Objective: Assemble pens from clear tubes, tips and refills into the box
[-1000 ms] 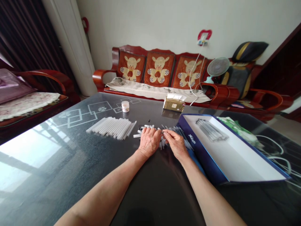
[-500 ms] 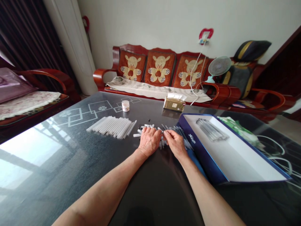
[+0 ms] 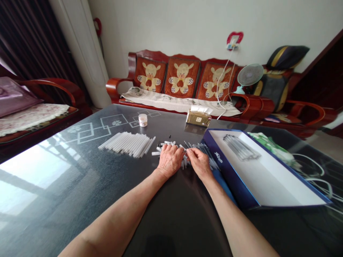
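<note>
My left hand and my right hand rest side by side on a dark glass table, fingertips meeting over a scatter of small white caps and thin pen refills. Both hands have their fingers curled and pinched together at one small piece that I cannot make out. A neat row of white tubes lies to the left of my left hand. To the right stands an open blue box lid with a white inside, holding a small bundle of finished refills.
A small white jar and a tan tissue pack sit further back on the table. Green and white items lie behind the box. Beyond the table are a red wooden sofa, a small fan and an armchair on the left.
</note>
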`<state>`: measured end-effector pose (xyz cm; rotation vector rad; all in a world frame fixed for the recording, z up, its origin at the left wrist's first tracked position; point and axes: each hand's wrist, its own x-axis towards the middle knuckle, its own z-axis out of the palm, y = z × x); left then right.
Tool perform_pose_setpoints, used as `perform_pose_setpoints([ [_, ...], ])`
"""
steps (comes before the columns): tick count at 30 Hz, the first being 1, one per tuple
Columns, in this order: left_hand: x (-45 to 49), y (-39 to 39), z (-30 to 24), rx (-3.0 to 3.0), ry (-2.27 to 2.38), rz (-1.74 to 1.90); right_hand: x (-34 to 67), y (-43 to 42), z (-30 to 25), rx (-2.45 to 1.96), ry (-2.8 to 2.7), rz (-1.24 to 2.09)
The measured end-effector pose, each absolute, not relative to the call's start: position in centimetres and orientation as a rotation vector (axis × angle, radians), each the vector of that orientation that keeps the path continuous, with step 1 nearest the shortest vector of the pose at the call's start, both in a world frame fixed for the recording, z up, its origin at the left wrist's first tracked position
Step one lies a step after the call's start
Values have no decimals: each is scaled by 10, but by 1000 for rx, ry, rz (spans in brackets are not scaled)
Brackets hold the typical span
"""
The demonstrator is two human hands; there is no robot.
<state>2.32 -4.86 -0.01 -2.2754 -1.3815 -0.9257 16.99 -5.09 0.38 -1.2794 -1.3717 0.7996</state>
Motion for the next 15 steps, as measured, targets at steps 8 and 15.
perform_pose_setpoints([
  [8,23,-48,0,-2275,-1381,-922,170,-50,3,-1237,-1312,887],
  [15,23,-48,0,-2287,-1378,-910,169,-52,5,-1265,-1355,863],
])
